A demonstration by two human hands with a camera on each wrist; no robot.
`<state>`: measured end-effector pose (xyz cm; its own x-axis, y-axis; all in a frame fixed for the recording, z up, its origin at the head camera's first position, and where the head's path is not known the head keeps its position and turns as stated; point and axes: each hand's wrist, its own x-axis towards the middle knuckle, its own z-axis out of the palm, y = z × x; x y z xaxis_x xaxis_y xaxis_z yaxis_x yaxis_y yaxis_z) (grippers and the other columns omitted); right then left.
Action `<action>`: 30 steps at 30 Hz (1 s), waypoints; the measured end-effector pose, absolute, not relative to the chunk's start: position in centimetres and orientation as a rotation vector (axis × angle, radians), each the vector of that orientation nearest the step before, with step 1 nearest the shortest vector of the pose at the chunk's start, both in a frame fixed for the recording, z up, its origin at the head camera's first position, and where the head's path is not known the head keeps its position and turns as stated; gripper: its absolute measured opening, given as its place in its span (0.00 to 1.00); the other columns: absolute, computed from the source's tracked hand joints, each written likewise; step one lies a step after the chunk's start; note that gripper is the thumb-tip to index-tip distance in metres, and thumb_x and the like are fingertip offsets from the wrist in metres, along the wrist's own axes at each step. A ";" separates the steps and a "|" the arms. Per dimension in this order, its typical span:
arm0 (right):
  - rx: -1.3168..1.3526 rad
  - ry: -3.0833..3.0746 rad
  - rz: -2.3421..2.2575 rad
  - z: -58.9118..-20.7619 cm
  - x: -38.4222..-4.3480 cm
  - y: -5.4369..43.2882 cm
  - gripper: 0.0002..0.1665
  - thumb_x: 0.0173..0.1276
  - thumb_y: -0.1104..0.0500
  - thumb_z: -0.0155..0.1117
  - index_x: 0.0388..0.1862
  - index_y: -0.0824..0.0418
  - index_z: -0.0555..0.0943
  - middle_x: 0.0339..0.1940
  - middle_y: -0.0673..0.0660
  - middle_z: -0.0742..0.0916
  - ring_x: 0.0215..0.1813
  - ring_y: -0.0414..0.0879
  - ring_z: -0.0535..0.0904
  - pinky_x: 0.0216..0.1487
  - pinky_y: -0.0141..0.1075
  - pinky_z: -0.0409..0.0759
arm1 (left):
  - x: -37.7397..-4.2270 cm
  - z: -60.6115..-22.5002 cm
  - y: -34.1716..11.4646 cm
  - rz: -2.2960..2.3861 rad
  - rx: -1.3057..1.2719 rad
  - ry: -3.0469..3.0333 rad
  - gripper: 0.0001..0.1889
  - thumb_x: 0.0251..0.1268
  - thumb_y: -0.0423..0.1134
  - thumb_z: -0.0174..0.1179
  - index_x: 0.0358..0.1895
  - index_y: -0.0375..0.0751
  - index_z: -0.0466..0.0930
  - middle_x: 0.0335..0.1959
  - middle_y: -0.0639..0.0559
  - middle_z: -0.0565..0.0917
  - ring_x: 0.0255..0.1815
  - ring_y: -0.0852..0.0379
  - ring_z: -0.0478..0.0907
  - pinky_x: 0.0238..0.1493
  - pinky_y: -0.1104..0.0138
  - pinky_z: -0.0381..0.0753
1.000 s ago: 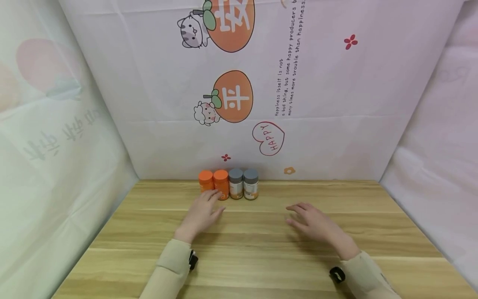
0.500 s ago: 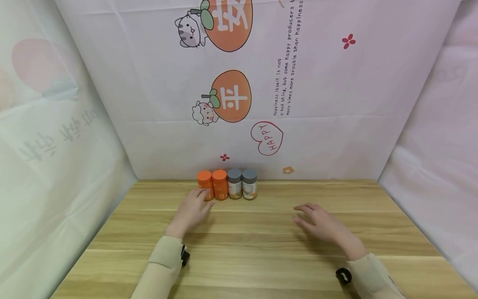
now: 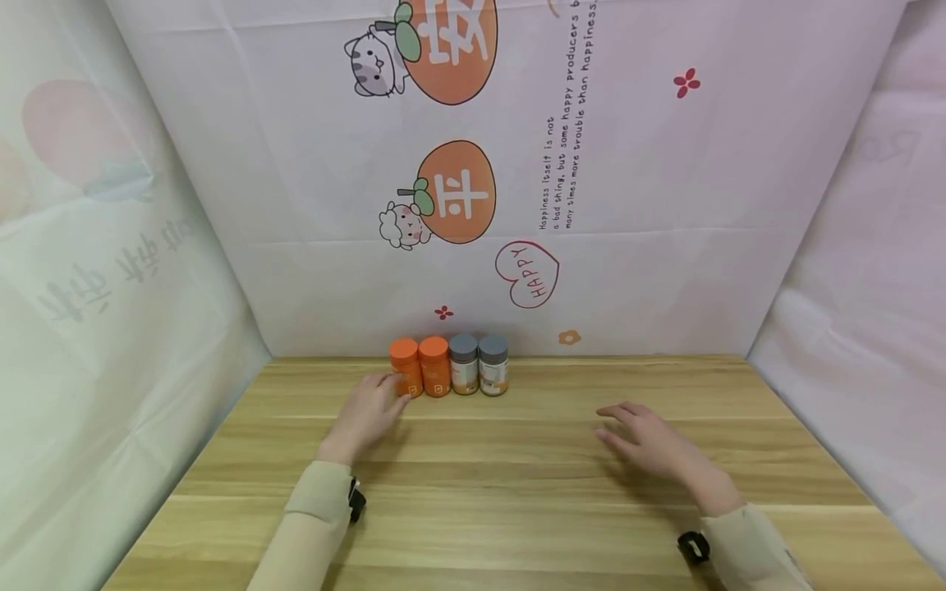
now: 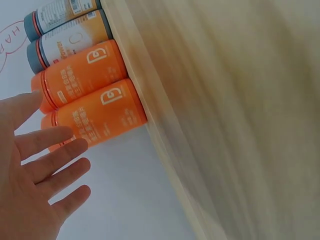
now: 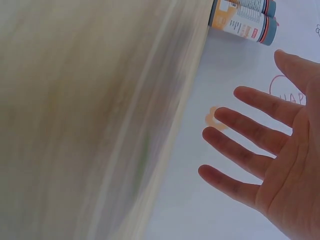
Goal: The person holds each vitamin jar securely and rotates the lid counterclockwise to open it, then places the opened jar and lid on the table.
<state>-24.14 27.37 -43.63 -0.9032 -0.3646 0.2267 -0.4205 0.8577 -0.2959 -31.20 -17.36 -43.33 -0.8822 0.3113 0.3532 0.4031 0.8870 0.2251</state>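
Note:
Two orange bottles and two grey-capped bottles stand upright in a tight row against the back wall. My left hand [image 3: 364,416] is in front of the leftmost orange bottle [image 3: 411,379], its fingers spread and holding nothing. In the left wrist view those fingertips overlap the lower-placed orange bottle [image 4: 102,115]; the second orange bottle [image 4: 85,72] lies just beyond the thumb. To the right of the row, my right hand [image 3: 658,443] hovers over the table with fingers apart and nothing in them. The nearest bottle to it is the rightmost grey-capped bottle [image 3: 493,369].
A wood-grain table [image 3: 502,509] runs back to a white printed cloth wall [image 3: 628,271]. More cloth hangs along the left side [image 3: 133,345] and the right side [image 3: 850,369]. A black strap device sits at each sleeve cuff.
My left hand has drawn leftward, away from the second orange bottle, uncovering more of both orange bottles. My right hand has shifted to the right. The bottles stand as before.

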 end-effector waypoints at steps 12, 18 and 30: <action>0.556 -2.862 0.543 -43.9 -24.1 28.6 0.28 0.71 0.45 0.53 0.60 0.62 0.75 0.58 0.66 0.79 0.59 0.64 0.74 0.58 0.59 0.71 | -32.3 -43.2 -18.6 -0.460 -0.418 -2.833 0.28 0.67 0.49 0.55 0.63 0.31 0.69 0.61 0.31 0.72 0.64 0.34 0.67 0.64 0.44 0.63; 0.531 -2.866 0.552 -43.8 -24.0 29.3 0.29 0.71 0.44 0.53 0.60 0.62 0.74 0.59 0.67 0.78 0.59 0.65 0.74 0.57 0.60 0.70 | -33.1 -43.4 -18.6 -0.531 -0.372 -2.877 0.29 0.67 0.49 0.55 0.64 0.32 0.69 0.62 0.32 0.71 0.65 0.34 0.65 0.65 0.43 0.62; 0.485 -2.871 0.551 -43.6 -24.0 30.9 0.30 0.71 0.43 0.52 0.60 0.63 0.74 0.59 0.68 0.78 0.59 0.66 0.73 0.58 0.60 0.69 | -34.4 -43.7 -18.8 -0.685 -0.292 -2.954 0.33 0.68 0.53 0.52 0.67 0.32 0.63 0.67 0.33 0.67 0.68 0.34 0.61 0.66 0.43 0.59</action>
